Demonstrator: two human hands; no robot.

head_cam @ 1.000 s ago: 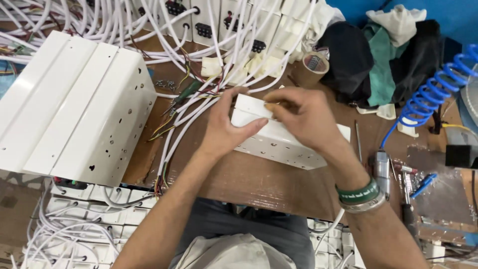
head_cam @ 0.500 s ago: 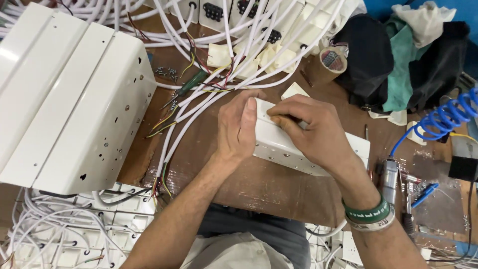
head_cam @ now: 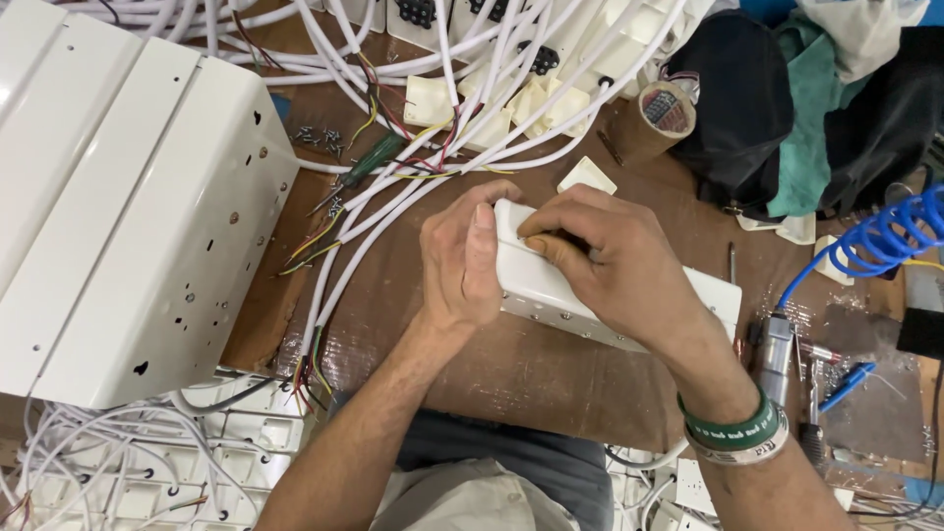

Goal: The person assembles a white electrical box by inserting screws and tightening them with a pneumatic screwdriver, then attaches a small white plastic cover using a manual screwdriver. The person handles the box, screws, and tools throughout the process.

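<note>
Left hand [head_cam: 462,261]: fingers curled round the white socket-strip casing's [head_cam: 551,290] end, steadying it on the bench [head_cam: 511,374].
Right hand [head_cam: 615,265]: fingers pressed together on top, pinning it down.

The white box [head_cam: 590,295] and large housing [head_cam: 128,197] look like smooth, glossy painted metal, the cables [head_cam: 393,197] glossy plastic, the brown worktop [head_cam: 531,374] rough and matt, the heaped rags [head_cam: 816,108] soft cloth.

White metal housings [head_cam: 128,197], green screwdriver [head_cam: 366,162], tape roll [head_cam: 667,108], blue coiled hose [head_cam: 875,241]
</note>
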